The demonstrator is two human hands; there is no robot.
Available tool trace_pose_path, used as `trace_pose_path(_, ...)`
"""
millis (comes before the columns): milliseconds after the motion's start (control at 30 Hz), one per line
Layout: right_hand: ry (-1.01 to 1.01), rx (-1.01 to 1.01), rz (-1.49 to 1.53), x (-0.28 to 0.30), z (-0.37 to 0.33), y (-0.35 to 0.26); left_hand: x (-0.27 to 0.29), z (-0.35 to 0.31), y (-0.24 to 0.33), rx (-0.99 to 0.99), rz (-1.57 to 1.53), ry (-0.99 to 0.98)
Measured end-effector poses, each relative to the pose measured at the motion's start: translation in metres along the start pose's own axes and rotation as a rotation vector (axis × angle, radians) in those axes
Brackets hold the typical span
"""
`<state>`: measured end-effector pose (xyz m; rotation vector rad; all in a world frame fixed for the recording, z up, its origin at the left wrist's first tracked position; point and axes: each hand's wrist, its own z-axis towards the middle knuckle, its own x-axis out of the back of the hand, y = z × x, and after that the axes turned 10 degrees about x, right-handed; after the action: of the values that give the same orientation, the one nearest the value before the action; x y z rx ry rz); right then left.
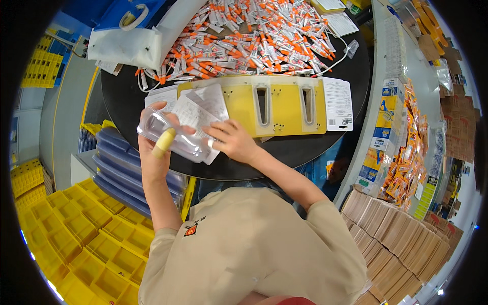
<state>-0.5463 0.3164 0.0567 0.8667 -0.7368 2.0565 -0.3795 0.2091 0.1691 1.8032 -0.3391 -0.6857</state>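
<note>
With left hand (pixel 152 150) clamped on the blister (pixel 189 148) and right hand (pixel 234 142), grip unclear, at 4 o'clock on the card (pixel 192 113), uneven pushing could skew the card.

1. A clear plastic blister shell (pixel 190 148), long, hollow and round-cornered, lies tilted in the left hand (pixel 151 157), its length running from upper left to lower right, over the near edge of the desk (pixel 244 168)
2. A white card (pixel 192 114) with fine print slants just behind the shell, partly covered by it; the right hand (pixel 235 141) has its fingertips close by, contact unclear
</note>
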Motion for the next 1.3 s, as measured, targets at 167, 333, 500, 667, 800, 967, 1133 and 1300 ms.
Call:
trace_pose_path(167, 0.456, -0.766, 0.109, 0.070, -0.046, 0.086, -0.073, 0.032, -0.002, -0.070, 0.199, -0.290)
trace_pose_path(333, 1.458, -0.895, -0.376, 0.206, -0.167, 0.192, -0.158, 0.086, -0.080, -0.028, 0.668, -0.386)
trace_pose_path(500, 0.633, -0.898, -0.540, 0.198, -0.177, 0.238, -0.218, 0.120, -0.135, 0.006, 1.001, -0.385)
trace_pose_path(667, -0.208, -0.663, -0.372, 0.139, -0.135, 0.271, -0.240, 0.134, -0.149, 0.149, 1.184, -0.264)
trace_pose_path(800, 0.014, -0.708, -0.315, 0.143, -0.115, 0.265, -0.238, 0.130, -0.145, 0.236, 1.278, -0.206)
trace_pose_path(967, 0.417, -0.862, 0.340, 0.151, -0.115, 0.185, -0.194, 0.116, -0.134, 0.152, 0.942, -0.217)
trace_pose_path(1133, 0.151, -0.732, 0.320, 0.135, -0.120, 0.152, -0.148, 0.113, -0.131, 0.149, 0.990, -0.164)
trace_pose_path(1300, -0.077, -0.740, -0.290, 0.122, -0.113, 0.210, -0.137, 0.117, -0.120, 0.165, 1.273, -0.041)
